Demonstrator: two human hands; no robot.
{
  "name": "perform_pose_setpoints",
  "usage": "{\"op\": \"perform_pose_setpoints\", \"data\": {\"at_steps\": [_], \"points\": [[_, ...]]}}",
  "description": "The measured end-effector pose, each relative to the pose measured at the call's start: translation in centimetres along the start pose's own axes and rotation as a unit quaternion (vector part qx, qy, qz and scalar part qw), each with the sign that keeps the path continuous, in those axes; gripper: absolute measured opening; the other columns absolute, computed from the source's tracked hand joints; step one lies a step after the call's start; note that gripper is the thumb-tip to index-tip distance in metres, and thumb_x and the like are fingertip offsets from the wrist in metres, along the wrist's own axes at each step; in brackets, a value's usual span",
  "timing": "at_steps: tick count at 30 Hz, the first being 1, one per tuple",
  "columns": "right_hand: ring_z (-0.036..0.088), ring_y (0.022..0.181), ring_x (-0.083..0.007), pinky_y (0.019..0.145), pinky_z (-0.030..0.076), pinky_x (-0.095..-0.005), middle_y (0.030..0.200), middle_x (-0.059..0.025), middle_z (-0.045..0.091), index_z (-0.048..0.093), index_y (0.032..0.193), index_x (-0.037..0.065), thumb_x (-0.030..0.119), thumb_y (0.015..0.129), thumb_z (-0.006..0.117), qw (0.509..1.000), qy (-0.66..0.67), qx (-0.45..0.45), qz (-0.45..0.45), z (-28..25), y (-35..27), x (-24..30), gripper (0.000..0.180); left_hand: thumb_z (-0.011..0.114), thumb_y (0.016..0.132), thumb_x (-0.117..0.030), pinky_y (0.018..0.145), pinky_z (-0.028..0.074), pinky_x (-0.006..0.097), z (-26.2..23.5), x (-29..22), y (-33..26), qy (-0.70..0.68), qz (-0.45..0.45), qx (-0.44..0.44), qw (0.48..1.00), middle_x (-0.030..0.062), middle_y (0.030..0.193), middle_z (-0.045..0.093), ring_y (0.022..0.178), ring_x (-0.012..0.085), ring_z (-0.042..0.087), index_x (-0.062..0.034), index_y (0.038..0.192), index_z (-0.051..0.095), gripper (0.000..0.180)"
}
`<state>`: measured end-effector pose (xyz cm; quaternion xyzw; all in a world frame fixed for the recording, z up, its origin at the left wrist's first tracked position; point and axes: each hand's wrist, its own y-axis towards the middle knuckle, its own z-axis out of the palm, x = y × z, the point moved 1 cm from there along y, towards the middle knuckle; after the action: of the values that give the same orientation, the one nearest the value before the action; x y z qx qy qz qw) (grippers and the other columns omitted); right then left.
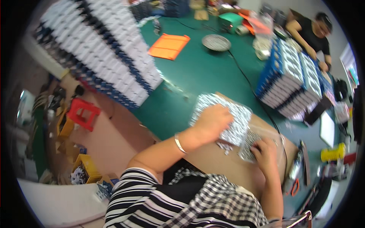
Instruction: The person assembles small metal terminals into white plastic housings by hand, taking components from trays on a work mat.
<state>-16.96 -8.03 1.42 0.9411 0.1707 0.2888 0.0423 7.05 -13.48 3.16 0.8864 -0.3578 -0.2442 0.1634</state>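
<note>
In front of me on a brown cardboard sheet lies a square block or tray covered with rows of small white and grey pieces. My left hand rests over it, fingers bent down and drawn together; whatever they hold is too small to see. Just right of it, a clear plastic bag contains many small metallic parts. At this bag is my right hand, its thumb and fingers curled in a pinch, contents hidden. A few loose small white pieces lie by the tray's near edge.
Tall stacks of white-and-blue trays stand at left, with another stack at right. A round dish, an orange sheet and a black cable lie on the green table. Orange-handled scissors are near right. A co-worker sits far right.
</note>
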Motion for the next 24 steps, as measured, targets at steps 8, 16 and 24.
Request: {"op": "perform_pose_setpoints", "data": {"at_steps": [8, 16, 24], "points": [[0.052, 0.070, -0.0264, 0.063, 0.041, -0.0343, 0.075, -0.0120, 0.053, 0.054, 0.077, 0.000, -0.001, 0.068, 0.063, 0.994, 0.043, -0.103, 0.015, -0.2, -1.1, 0.1, 0.012, 0.063, 0.067, -0.011, 0.066, 0.044, 0.037, 0.2, -0.1, 0.9, -0.021, -0.010, 0.038, 0.999, 0.0060, 0.076, 0.053, 0.076, 0.0252, 0.052, -0.0080, 0.071, 0.052, 0.012], [0.052, 0.063, -0.0104, 0.061, 0.043, -0.0214, 0.072, -0.0042, 0.054, 0.053, 0.082, 0.000, -0.006, 0.075, 0.057, 0.914, 0.357, -0.099, 0.163, -1.3, -2.1, 0.4, 0.010, 0.055, 0.068, -0.003, 0.068, 0.046, 0.038, 0.2, 1.2, 1.2, -0.051, 0.012, 0.051, 0.997, 0.0106, 0.077, 0.054, 0.079, 0.0301, 0.054, -0.0044, 0.078, 0.055, 0.010], [0.055, 0.065, -0.0133, 0.063, 0.045, -0.0237, 0.073, -0.0064, 0.055, 0.052, 0.083, 0.000, -0.004, 0.078, 0.053, 0.864, 0.468, -0.103, 0.153, -1.7, -2.1, 2.7, 0.006, 0.053, 0.071, -0.002, 0.066, 0.047, 0.035, -1.0, 0.2, 1.5, -0.059, -0.041, -0.011, 0.997, 0.0094, 0.082, 0.054, 0.078, 0.0268, 0.057, -0.0062, 0.081, 0.059, 0.012]]}}
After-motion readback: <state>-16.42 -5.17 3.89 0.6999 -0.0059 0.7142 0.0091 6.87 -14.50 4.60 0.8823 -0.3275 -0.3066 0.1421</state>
